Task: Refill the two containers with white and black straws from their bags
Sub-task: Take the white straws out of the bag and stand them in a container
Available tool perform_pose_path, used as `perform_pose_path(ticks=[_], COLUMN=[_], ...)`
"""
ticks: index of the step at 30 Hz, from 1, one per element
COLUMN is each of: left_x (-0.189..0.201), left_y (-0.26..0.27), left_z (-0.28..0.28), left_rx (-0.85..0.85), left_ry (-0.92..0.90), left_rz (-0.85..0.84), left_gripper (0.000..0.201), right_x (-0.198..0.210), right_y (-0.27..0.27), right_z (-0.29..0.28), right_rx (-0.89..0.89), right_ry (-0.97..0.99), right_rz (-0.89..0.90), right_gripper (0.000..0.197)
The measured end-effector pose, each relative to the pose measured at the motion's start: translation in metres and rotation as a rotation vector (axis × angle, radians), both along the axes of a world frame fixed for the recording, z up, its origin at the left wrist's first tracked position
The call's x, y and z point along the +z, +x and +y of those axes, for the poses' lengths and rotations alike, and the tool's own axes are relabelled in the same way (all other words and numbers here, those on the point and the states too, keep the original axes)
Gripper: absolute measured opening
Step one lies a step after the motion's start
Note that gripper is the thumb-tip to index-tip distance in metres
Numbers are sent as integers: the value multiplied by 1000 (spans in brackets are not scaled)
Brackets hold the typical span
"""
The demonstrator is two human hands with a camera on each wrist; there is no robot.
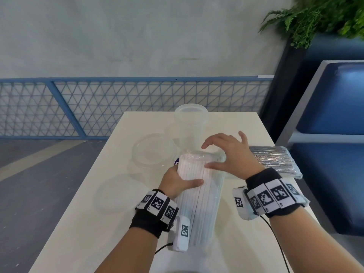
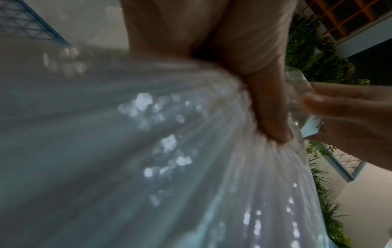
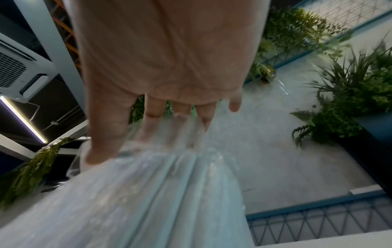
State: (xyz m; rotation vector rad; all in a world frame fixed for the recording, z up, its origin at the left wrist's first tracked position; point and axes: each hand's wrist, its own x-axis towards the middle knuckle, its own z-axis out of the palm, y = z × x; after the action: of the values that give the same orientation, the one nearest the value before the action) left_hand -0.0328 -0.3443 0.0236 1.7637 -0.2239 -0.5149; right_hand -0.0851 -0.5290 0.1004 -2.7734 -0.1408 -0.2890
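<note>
A clear bag of white straws [image 1: 202, 203] lies lengthwise over the middle of the white table [image 1: 98, 223]. My left hand [image 1: 183, 181] grips it round its upper part, thumb on top. My right hand [image 1: 222, 156] is at the bag's far end, thumb pressed on the film and curled fingers pinching the loose plastic there. In the left wrist view the thumb [image 2: 269, 109] presses into the bag [image 2: 191, 167]. The right wrist view shows fingers [image 3: 152, 114] behind the bag's film [image 3: 161, 193]. A bag of black straws [image 1: 275, 160] lies at the right. A tall clear container [image 1: 190, 125] stands just beyond the hands.
Part of a second clear container [image 1: 169, 132] shows left of the tall one. Two clear round lids [image 1: 151, 152] [image 1: 114, 194] lie on the table's left side. A blue bench [image 1: 334, 115] stands close on the right, a blue mesh railing [image 1: 118, 107] beyond the table.
</note>
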Motion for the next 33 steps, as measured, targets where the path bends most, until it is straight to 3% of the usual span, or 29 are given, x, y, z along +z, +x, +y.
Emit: perform_pose_path(ticks=[3,9,14,16,21,24,27,30,33], left_x=[1,5,7,7,3,3,5,5,9], left_y=[-1,-5,-5,-4,-1,0,-2,-3,-6], left_z=[-2,-2,3,6,19,21,17,17,22], left_rx=[-22,-108,-151,-188,-149,-132,-149,-175,-203], left_ry=[28,38,40,54,28,3,5,3,6], left_rz=[-2,-28,-32,-42,22,51,28,8,-25], left_gripper=[59,46,46,45,44,44,47,61,63], right_x=[1,14,27,33,62,71,44,22,19], right_y=[7,23,23,23,20,8,1,5,10], right_z=[8,0,-6,-13,-51,-43,-23,-24,-30], right_rx=[-39,-229,-199,-212,-358,-132,-65,-148,-273], right_ry=[64,465,700,717,601,367,243,318,507], right_rz=[-106,-238,-101,-78,-362,-79,138,8,-110], right_gripper=[9,24,13,14,14,13,38,15,10])
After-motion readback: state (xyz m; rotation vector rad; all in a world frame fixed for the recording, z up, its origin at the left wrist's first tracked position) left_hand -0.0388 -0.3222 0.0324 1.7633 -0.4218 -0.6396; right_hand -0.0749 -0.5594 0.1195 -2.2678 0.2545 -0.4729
